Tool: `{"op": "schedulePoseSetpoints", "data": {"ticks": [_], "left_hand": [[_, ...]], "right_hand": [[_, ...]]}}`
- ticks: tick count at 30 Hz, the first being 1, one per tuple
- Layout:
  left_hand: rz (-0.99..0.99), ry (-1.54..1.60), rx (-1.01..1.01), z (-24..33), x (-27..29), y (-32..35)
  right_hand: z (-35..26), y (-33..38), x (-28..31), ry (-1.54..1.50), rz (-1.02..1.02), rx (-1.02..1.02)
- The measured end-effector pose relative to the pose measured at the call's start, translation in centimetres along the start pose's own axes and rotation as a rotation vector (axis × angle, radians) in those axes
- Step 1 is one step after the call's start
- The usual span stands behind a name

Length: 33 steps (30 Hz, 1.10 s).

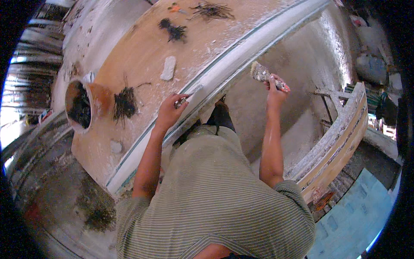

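My right hand (275, 90) is closed round the reddish handle of a wide brush (260, 72). Its bristles are pale and caked, pointing up and to the left, over the floor and apart from the bench. My left hand (170, 111) is closed on a small slim tool with a grey tip (196, 89), its grip mostly hidden by the fingers. That tip lies over a long white strip (220, 72) with bluish-green edges, which runs diagonally along the near edge of the brown tabletop (142, 56). Whether the tip touches the strip I cannot tell.
On the tabletop lie dark fibre clumps (125, 103), a white block (168, 68), orange-handled scissors (176, 7) and an orange-brown tub (97, 103) on its side. To the right stands a dusty wooden frame (336, 142), with a light-blue panel (358, 211) below it.
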<state>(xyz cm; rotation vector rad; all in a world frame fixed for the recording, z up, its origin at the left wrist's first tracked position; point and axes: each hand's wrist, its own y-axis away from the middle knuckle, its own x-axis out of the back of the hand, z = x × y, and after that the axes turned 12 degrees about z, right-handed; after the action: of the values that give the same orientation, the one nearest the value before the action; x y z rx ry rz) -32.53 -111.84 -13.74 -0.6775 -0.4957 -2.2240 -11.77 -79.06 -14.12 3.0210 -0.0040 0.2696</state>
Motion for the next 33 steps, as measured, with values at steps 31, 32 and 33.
{"op": "schedulePoseSetpoints", "data": {"ticks": [31,32,33], "left_hand": [[0.18,-0.069,-0.137,-4.7,7.4,8.8],[0.155,-0.058,-0.132,-4.4,7.5,9.0],[0.157,-0.011,-0.104,-4.4,7.6,9.1]], "right_hand": [[-5.6,21.6,-11.4,0.521,-0.747,0.971],[-5.5,21.6,-11.5,0.434,-0.74,0.87],[-5.0,21.7,-11.6,0.344,-0.734,0.767]]}}
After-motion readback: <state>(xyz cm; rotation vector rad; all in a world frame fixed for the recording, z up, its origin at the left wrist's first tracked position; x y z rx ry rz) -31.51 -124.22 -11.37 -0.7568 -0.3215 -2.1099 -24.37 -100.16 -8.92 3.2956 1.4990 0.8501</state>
